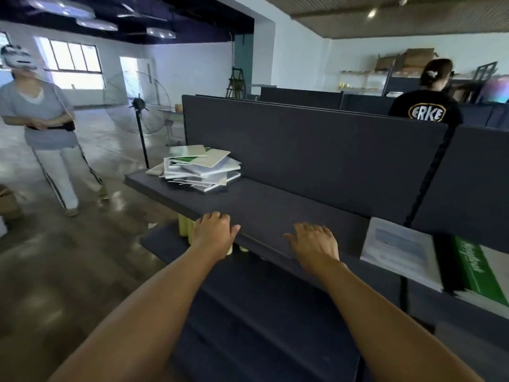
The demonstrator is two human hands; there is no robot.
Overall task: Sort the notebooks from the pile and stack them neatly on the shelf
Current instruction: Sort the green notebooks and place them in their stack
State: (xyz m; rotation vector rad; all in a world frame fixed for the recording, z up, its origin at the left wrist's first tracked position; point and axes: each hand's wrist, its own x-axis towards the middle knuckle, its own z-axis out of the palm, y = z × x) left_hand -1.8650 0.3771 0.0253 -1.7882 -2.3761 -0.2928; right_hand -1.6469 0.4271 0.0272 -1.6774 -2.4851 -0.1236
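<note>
While both arms reach forward, the dark shelf (275,205) spans the view, backed by a dark panel. Notebook pile (199,170) sits messy on the shelf's far left end, well apart from both hands. Two notebooks lie flat at right: grey-blue cover (402,252), green-and-white cover (482,274). Left hand (213,234) and right hand (315,244) rest on the shelf's front edge, fingers relaxed, grasping nothing.

Dark shelf (275,205), untidy notebook pile (198,169) at its far left end.
</note>
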